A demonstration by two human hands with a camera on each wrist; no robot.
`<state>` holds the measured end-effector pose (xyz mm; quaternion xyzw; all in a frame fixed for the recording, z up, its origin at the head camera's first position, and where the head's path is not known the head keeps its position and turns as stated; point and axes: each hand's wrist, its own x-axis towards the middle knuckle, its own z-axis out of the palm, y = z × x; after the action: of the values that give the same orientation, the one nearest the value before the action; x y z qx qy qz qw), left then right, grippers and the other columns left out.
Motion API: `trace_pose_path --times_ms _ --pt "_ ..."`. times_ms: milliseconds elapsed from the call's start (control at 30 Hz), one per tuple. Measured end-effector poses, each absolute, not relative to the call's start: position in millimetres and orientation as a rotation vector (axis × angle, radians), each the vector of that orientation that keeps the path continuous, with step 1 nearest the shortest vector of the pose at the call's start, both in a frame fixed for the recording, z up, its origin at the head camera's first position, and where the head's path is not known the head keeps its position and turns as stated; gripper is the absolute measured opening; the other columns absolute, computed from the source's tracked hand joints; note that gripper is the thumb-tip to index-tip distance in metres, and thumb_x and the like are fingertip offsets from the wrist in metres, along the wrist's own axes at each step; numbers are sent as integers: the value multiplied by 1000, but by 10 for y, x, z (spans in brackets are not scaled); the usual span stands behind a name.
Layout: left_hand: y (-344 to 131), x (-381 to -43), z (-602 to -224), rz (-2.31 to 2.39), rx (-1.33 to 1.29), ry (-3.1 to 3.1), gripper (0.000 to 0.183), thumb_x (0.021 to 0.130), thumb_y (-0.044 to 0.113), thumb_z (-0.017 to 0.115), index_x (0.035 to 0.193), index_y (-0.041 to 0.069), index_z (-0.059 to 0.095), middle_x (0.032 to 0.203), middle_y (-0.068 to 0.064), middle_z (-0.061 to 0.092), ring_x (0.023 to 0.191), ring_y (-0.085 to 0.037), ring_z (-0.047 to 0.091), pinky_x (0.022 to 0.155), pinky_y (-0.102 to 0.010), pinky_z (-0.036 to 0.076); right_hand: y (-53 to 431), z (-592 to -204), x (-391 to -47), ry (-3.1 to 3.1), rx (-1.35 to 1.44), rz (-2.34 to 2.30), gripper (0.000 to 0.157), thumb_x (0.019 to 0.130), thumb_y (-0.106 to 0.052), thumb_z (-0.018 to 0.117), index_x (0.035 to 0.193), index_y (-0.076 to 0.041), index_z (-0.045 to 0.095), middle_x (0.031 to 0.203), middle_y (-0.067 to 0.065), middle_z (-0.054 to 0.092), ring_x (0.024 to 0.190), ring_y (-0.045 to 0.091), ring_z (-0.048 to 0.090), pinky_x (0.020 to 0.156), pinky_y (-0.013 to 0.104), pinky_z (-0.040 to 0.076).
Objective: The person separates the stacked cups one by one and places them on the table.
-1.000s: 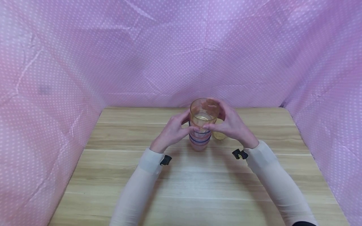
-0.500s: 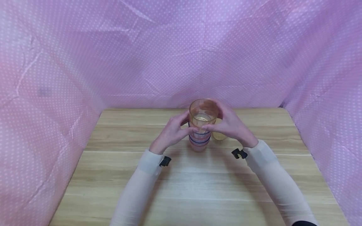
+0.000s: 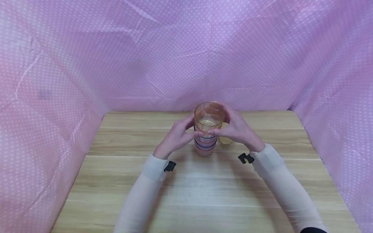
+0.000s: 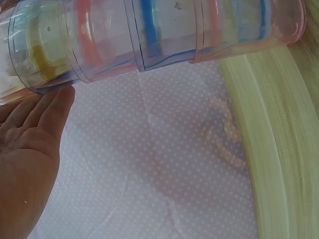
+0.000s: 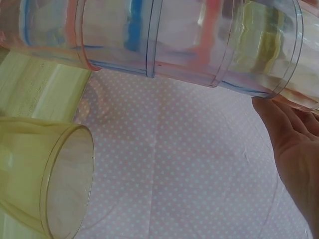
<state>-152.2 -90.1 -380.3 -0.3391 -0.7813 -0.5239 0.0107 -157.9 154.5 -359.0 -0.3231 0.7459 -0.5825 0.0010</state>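
A tall upright stack of see-through plastic cups [image 3: 205, 151] stands near the back of the table, tinted pink and blue below. Its top cup [image 3: 201, 122] is amber-yellow with the mouth facing up. My left hand [image 3: 179, 135] grips the upper stack from the left, thumb across the front. From the right, my right hand [image 3: 240, 129] curls around the top cup, its fingers showing through the far wall. Both thumbs nearly meet in front. Each wrist view shows the nested cups [image 4: 169, 35] lengthwise, with fingers behind the upper rims.
A separate yellow cup [image 5: 25, 164] stands just right of the stack, partly behind my right hand in the head view. The wooden table [image 3: 198, 194] ends close behind the cups, where a pink dotted cloth [image 3: 180, 64] hangs.
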Motion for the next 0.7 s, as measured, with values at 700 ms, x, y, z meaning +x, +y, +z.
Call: trace_pose_path --times_ms 700 --pt "-889 -1511 -3814 -1681 -1065 -2441 67 92 8 78 152 2 48 140 -17 64 132 -26 59 113 -32 48 1552 -3585 -1566 2323 -1011 -1872 88 79 5 86 154 -5 42 148 12 56 129 30 59 106 34 54"
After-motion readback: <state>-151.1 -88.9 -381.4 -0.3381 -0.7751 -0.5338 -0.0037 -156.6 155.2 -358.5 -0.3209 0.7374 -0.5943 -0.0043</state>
